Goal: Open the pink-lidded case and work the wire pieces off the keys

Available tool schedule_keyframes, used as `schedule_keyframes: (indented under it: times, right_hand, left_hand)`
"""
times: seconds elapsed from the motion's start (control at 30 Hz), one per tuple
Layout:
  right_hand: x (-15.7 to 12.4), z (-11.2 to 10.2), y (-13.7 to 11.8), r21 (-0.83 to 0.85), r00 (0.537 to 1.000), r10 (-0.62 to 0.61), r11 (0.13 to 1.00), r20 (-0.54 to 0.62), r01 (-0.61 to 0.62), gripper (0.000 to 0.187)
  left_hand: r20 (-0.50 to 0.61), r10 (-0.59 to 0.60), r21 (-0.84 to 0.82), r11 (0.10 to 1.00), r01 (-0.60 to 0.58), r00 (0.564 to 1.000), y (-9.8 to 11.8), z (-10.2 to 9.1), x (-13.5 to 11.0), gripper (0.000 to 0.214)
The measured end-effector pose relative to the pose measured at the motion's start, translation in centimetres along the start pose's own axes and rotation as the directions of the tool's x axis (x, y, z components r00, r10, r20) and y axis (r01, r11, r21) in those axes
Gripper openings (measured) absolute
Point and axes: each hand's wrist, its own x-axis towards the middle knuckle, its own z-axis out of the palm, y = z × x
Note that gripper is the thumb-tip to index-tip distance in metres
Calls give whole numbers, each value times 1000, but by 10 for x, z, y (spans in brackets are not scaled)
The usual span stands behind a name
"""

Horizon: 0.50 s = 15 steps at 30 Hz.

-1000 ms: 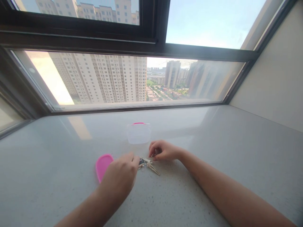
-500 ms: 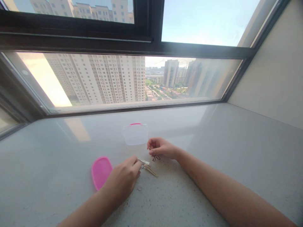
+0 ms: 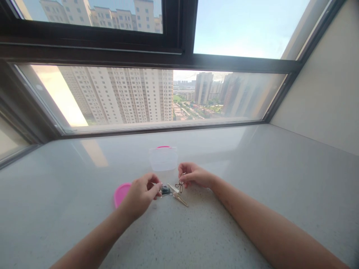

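My left hand (image 3: 144,192) is closed in a pinch on a small shiny piece (image 3: 161,189), too small to make out fully. Just right of its fingertips lies a small dark clip-like object (image 3: 165,190). My right hand (image 3: 193,175) pinches a brown looped metal clip (image 3: 180,185), its loops hanging below the fingers. Between the hands, a white hair clip (image 3: 174,187) and a beige hair clip (image 3: 181,199) rest on the speckled counter. Partly behind my left wrist lies a pink lid (image 3: 120,193).
A clear plastic box (image 3: 164,160) with a pink handle stands beyond my hands. The pale counter (image 3: 252,179) runs back to a dark window frame (image 3: 157,131). A white wall (image 3: 328,93) rises on the right.
My left hand has lifted and drawn back slightly, uncovering the dark object. The small pale piece below it is gone from the counter. The brown looped clip has turned in my right hand.
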Motion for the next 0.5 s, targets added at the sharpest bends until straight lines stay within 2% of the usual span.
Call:
schedule_keyframes:
  times: [0.1, 0.13, 0.27, 0.37, 0.43, 0.47, 0.5]
  right_hand:
    - [-2, 1, -1, -2, 1000, 4, 1000, 7, -4, 24]
    - [-3, 3, -1, -7, 1000, 11, 1000, 12, -11, 22]
    - [-8, 15, -9, -31, 999, 1, 1000, 46, 0, 12]
    - [-12, 34, -19, -14, 998, -30, 999, 62, 31, 15]
    - [-16, 52, -26, -102, 990, 6, 995, 141, 9, 15]
    - [-19, 62, -29, -157, 976, 61, 987, 207, -29, 14]
    - [-22, 72, -32, -223, 940, 134, 973, 313, -64, 13]
  left_hand:
    - [-33, -78, -297, 953, 65, 996, -10, -3, 9, 9]
    - [-39, -93, -345, 936, 74, 995, -13, -3, 11, 7]
    - [-46, -139, -415, 903, 107, 989, -22, -6, 19, 19]
    - [-27, -163, -441, 887, 135, 986, -27, -7, 21, 18]
    - [-23, -164, -458, 879, 136, 986, -28, -6, 21, 18]
    - [-24, -161, -466, 875, 131, 987, -28, -6, 21, 18]
    - [-25, -157, -472, 873, 127, 987, -28, -6, 21, 18]
